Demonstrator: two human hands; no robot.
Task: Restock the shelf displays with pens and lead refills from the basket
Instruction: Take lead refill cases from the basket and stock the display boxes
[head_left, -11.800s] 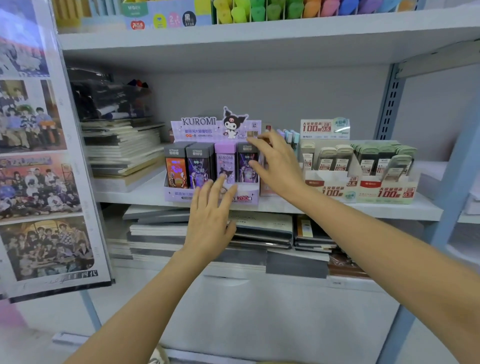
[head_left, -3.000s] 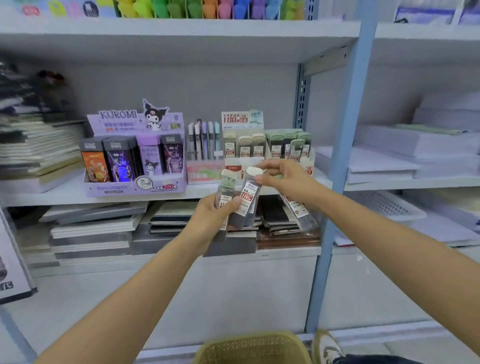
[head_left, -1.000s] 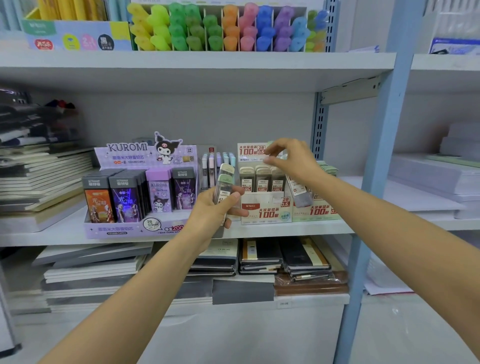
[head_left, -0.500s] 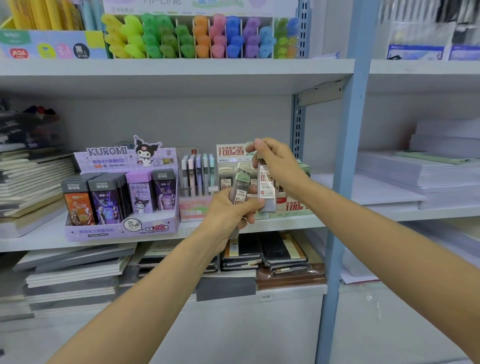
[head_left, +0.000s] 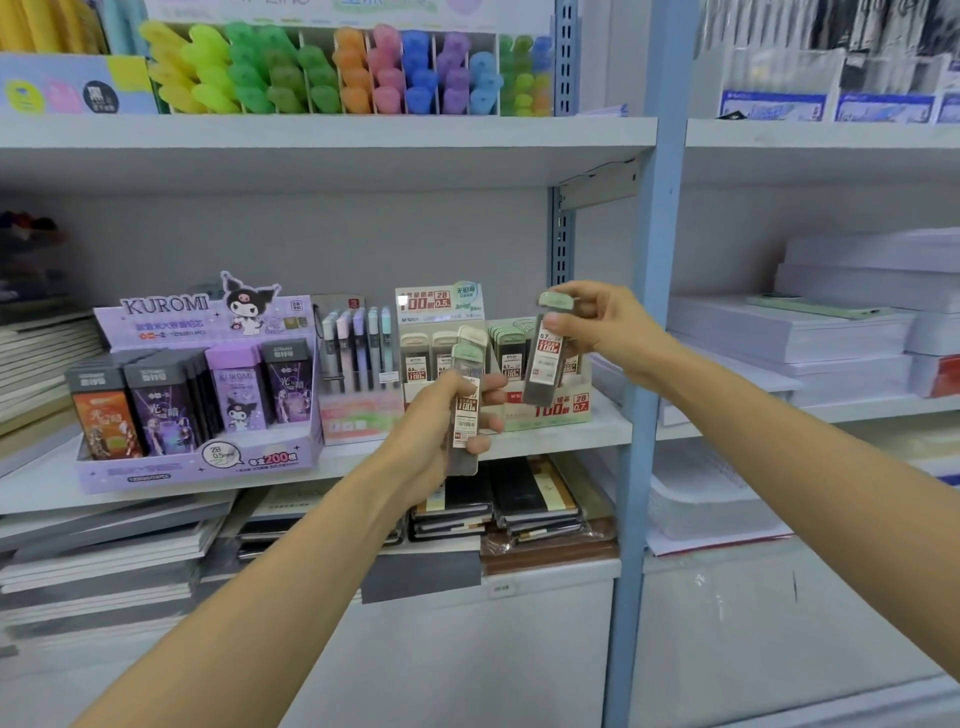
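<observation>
1. Where the blue upright (head_left: 649, 364) bounds the bay, I note open air before the shelf edge (head_left: 561, 442).
2. Left hand (head_left: 436, 422): fingers curled round an upright lead refill case (head_left: 466, 410).
3. Right hand (head_left: 608, 327): thumb and fingers pinching a green-capped refill case (head_left: 543, 366) before the 0.7 display box (head_left: 563, 408).

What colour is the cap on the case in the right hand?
Pale green; the cap shows best in the head view.

The left grip (head_left: 436, 415) hides much of its lead refill case (head_left: 466, 415); whether it holds 1 or 2 cannot be told. The green-capped case (head_left: 543, 371) in the right grip (head_left: 608, 327) masks part of the display box (head_left: 569, 410) behind.
</observation>
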